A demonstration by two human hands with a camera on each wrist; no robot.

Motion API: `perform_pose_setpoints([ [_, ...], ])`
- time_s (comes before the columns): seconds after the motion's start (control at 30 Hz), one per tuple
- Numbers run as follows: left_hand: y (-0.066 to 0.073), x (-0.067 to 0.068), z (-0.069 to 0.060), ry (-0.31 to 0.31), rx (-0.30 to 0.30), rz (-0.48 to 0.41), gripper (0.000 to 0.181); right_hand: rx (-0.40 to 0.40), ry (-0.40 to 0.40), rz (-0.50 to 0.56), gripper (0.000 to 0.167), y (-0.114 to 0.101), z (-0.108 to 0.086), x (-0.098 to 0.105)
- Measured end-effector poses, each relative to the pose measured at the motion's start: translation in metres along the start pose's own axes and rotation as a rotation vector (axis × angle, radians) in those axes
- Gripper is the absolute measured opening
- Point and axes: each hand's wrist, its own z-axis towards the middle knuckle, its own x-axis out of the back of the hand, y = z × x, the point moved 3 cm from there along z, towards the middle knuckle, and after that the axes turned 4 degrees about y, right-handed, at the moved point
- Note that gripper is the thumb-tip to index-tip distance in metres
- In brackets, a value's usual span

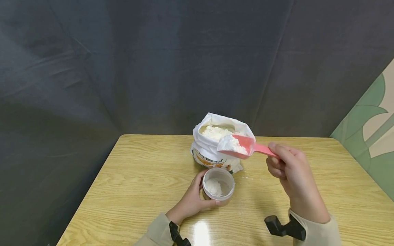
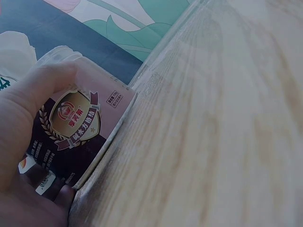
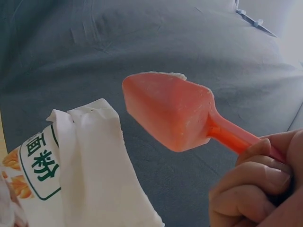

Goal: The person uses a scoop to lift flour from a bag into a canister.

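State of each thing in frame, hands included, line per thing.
White printed flour bag: upright, mouth open, white powder inside
Pink plastic scoop: raised, loaded with powder
Round purple-and-pink labelled jar: upright, open, some powder inside
Left hand: gripping the jar
Right hand: holding the scoop
Yellowish wood-grain table: powder-specked near the bag

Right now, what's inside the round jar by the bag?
White powder, heaped toward the left in the head view, low in the jar. The powder hides whatever is beneath it, including the jar's floor there.
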Motion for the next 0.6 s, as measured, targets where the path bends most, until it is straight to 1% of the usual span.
perform_pose_setpoints([
  [0.23,0.000,-0.001,0.000,0.009,0.004,0.015,0.101,0.034,-0.060,0.032,0.046,0.008,-0.004,0.002],
  [0.43,0.001,-0.001,-0.001,0.012,0.020,0.023,0.102,0.040,-0.107,0.017,0.045,0.013,-0.007,0.005],
  [0.6,0.000,-0.001,-0.001,0.019,0.012,0.015,0.103,0.067,-0.182,0.018,0.044,0.018,-0.006,0.006],
])
